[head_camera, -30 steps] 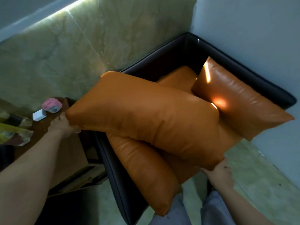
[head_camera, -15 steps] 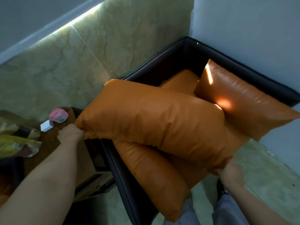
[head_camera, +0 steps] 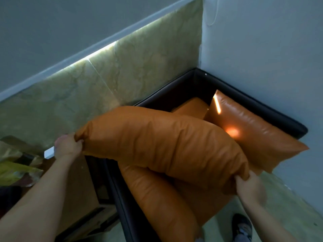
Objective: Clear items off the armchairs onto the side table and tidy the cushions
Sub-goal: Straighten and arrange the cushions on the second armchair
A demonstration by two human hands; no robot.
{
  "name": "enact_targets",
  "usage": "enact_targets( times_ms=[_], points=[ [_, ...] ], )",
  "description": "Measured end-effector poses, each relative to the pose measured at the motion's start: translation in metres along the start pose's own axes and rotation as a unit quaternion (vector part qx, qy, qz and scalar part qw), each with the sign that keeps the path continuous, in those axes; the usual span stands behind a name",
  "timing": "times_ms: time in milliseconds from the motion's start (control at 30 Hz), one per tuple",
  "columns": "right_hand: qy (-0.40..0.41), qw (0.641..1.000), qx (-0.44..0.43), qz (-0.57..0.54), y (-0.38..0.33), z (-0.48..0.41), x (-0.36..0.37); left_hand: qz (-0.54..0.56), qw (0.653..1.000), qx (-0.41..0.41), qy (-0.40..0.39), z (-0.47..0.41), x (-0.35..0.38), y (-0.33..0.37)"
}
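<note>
Between left grip (head_camera: 67, 147) and right grip (head_camera: 250, 187), cushion (head_camera: 166, 144) hangs, seemingly lifted.

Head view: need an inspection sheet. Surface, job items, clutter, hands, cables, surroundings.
Surface: side table, brown, left of the armchair, partly hidden by the left arm.
Job's things: held cushion lifted over the seat; lower cushion slumped toward the seat's front; right cushion leaning on the armchair's right side.
Clutter: yellow-green bags and white box on the side table.
Hands: left hand and right hand each grip an end of the held cushion.
Cables: thin looped line on the wall, maybe a cord.
Surroundings: marble panel, grey wall, floor, a shoe.
</note>
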State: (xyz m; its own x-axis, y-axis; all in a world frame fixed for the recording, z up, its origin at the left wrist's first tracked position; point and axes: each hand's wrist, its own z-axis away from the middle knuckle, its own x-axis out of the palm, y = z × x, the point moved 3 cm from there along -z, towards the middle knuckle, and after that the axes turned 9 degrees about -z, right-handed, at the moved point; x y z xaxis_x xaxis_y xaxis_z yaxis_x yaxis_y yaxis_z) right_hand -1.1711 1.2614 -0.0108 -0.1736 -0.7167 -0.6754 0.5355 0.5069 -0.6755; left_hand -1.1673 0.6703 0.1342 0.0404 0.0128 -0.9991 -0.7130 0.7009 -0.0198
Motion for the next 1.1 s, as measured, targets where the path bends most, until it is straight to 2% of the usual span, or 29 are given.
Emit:
enact_targets(
  times_ms=[167,400,533,667,933,1100],
  points=[
    [0.066,0.994,-0.087,-0.010,-0.079,-0.039,-0.042,0.038,0.998,-0.024,0.053,0.012,-0.059,0.030],
    [0.041,0.983,-0.173,-0.040,-0.126,-0.085,-0.079,0.037,0.996,-0.051,0.056,0.047,-0.096,0.039],
    [0.049,0.972,-0.224,-0.045,-0.165,-0.127,-0.105,0.040,0.986,-0.085,0.136,0.072,-0.122,0.058],
    [0.033,0.957,-0.277,-0.077,-0.201,-0.145,-0.112,0.065,0.963,-0.172,0.196,0.101,-0.137,0.069],
    [-0.020,0.937,-0.331,-0.112,-0.277,-0.152,-0.103,0.097,0.934,-0.282,0.198,0.157,-0.156,0.054],
    [-0.026,0.921,-0.366,-0.127,-0.344,-0.151,-0.089,0.085,0.936,-0.284,0.189,0.148,-0.170,0.042]
  ],
)
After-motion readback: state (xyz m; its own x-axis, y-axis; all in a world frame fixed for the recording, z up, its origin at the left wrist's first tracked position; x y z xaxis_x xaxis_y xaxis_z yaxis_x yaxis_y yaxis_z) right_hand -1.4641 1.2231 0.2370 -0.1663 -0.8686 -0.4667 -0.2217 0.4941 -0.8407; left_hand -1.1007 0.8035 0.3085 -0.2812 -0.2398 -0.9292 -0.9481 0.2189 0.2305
